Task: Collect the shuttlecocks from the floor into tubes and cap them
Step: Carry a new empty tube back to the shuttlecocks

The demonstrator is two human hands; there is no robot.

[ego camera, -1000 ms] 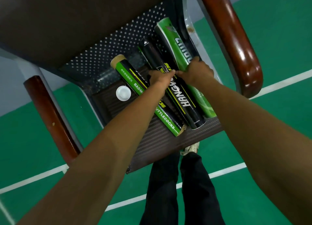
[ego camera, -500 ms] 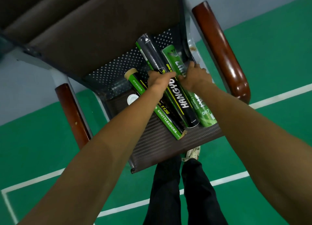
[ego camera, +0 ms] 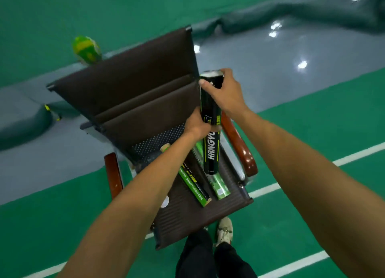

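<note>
A black shuttlecock tube [ego camera: 211,150] is held upright above the chair seat. My left hand [ego camera: 196,124] grips its middle. My right hand [ego camera: 226,91] grips its upper end, fingers curled round the pale cap [ego camera: 210,73]. Two more tubes lie on the seat: a black-and-green one [ego camera: 192,187] partly under my left forearm, and a light green one [ego camera: 218,186] to its right. A loose white cap [ego camera: 165,201] lies at the seat's left side. No shuttlecock shows in view.
The brown chair [ego camera: 135,94] has wooden armrests, one left [ego camera: 112,175] and one right [ego camera: 239,144]. It stands on a green court floor with white lines. A green-and-yellow object [ego camera: 86,49] sits behind the backrest. My legs and a shoe [ego camera: 225,228] are below the seat.
Both hands have lifted the black tube off the seat and stood it upright. My right hand has shifted to the tube's top end. The view has tilted up, showing the whole chair.
</note>
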